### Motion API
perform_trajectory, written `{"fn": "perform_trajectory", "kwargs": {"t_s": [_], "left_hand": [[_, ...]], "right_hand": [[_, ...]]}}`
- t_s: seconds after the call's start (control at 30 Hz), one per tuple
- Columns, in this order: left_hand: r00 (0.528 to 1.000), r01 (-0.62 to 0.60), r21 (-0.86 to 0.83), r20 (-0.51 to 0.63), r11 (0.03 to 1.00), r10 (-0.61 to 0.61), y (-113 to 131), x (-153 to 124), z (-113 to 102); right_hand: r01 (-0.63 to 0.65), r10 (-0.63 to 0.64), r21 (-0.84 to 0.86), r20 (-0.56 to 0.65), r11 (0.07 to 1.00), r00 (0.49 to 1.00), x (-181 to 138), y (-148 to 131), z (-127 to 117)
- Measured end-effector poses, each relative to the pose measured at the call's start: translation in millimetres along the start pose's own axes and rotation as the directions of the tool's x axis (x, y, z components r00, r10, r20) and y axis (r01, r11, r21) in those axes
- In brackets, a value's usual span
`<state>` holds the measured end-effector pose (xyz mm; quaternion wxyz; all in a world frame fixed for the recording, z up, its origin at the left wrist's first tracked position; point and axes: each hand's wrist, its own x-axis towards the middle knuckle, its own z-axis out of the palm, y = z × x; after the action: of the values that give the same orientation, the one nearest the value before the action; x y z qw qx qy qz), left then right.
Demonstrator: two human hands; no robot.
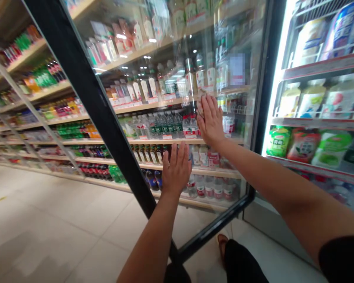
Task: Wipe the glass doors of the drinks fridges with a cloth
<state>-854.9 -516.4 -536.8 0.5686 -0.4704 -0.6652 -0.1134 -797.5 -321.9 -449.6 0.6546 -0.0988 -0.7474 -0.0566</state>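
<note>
A tall glass door [177, 35] with a black frame [106, 114] stands swung open in front of me. My left hand [177, 169] lies flat against the lower part of the pane, fingers stretched out, nothing in it. Higher and to the right, my right hand [211, 122] presses a pale, crumpled cloth [199, 107] onto the glass. Only the cloth's edge shows past the fingers; the rest is hidden under the palm.
To the right stands a lit cooler with bottles [312, 98] and drink pouches [303, 145] on wire shelves [321, 124]. Behind the pane and to the left run long wooden shelves [147, 105] of bottled drinks. Pale tiles cover the floor [76, 220]; a foot [222, 245] shows below the door.
</note>
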Motion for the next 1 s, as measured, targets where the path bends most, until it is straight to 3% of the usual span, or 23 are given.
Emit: {"fn": "perform_trajectory", "kwargs": {"t_s": [0.13,0.27,0.33,0.5,0.57,0.63,0.7,0.77,0.87,0.93,1.0], "left_hand": [[0.999,-0.008,-0.017,-0.040,1.000,0.007,0,-2,2],[0.987,-0.022,0.015,-0.157,1.000,0.024,-1,-3,5],[0.978,-0.030,0.028,-0.204,0.999,0.036,-2,-4,8],[0.948,-0.053,-0.015,-0.314,0.998,0.045,-5,-9,11],[0.933,-0.103,-0.063,-0.352,0.993,0.074,-8,-11,11],[0.919,-0.172,-0.119,-0.378,0.978,0.115,-12,-12,10],[0.911,-0.216,-0.167,-0.389,0.962,0.137,-15,-13,10],[0.923,-0.199,-0.195,-0.367,0.960,0.117,-17,-11,10],[0.953,-0.105,-0.154,-0.296,0.982,0.056,-15,-8,10],[0.955,-0.060,-0.076,-0.294,0.995,0.035,-11,-7,10],[0.951,-0.025,-0.002,-0.308,1.000,0.023,-7,-8,8]], "right_hand": [[0.169,-0.170,0.005,0.041,0.986,0.985,-13,-24,3],[0.356,-0.357,0.038,0.131,0.934,0.925,-33,-37,-1],[0.376,-0.376,0.033,0.152,0.926,0.914,-24,-43,-4],[0.257,-0.260,0.041,0.118,0.965,0.958,-11,-72,-2],[0.302,-0.322,0.132,0.179,0.944,0.930,-23,-82,3],[0.377,-0.440,0.270,0.234,0.886,0.867,-36,-85,5],[0.440,-0.549,0.407,0.205,0.800,0.810,-40,-81,2],[0.462,-0.592,0.492,0.145,0.738,0.793,-36,-68,-6],[0.364,-0.457,0.422,0.142,0.830,0.878,-28,-37,-17],[0.248,-0.294,0.260,0.154,0.933,0.943,-32,-12,-18],[0.181,-0.196,0.104,0.164,0.978,0.967,-45,9,-11]]}}
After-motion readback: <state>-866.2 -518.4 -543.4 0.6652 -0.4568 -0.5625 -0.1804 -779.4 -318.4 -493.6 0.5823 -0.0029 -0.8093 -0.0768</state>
